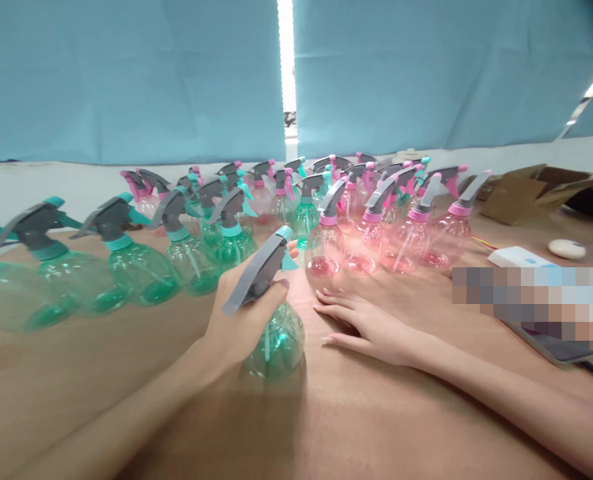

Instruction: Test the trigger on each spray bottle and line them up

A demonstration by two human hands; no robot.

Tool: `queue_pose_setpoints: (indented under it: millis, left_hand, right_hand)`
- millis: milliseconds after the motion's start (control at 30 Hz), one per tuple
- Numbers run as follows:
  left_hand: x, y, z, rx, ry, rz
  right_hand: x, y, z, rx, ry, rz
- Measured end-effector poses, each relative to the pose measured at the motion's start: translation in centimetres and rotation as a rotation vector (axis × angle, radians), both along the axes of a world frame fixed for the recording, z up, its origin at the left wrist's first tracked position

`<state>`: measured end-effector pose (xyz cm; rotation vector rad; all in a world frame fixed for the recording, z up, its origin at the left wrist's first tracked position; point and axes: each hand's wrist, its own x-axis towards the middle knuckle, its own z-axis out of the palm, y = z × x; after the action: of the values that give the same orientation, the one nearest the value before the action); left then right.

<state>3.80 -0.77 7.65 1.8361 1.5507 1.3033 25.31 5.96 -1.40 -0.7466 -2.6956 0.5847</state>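
My left hand (244, 310) is wrapped round the neck of a green spray bottle (279, 347), just under its grey and teal trigger head. The bottle is upright, and its lower part shows below my fingers. To the right, my right hand (361, 320) rests palm down on the wooden table (356, 427), fingers spread, holding nothing. Just beyond its fingertips stands a pink spray bottle (324, 250), the leftmost of a front row of pink ones. A green spray bottle (194, 260) is beyond my left hand, part of a row of several running left.
Behind, several more pink and green spray bottles (261, 193) stand close together. An open cardboard box (516, 193), a white computer mouse (567, 249), a white box (519, 257) and a dark phone (551, 343) with a cable lie on the right. Blue blinds (126, 80) hang behind.
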Motion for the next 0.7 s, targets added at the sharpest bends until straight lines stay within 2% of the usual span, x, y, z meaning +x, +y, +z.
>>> queue_pose_setpoints:
  millis: [367, 700]
  left_hand:
    - [0.17, 0.11, -0.20, -0.036, -0.129, -0.032]
    - [0.21, 0.22, -0.25, -0.008, -0.121, -0.063]
  right_hand:
    - [0.04, 0.07, -0.16, -0.007, 0.011, 0.004]
    - [0.13, 0.01, -0.18, -0.008, 0.033, 0.005]
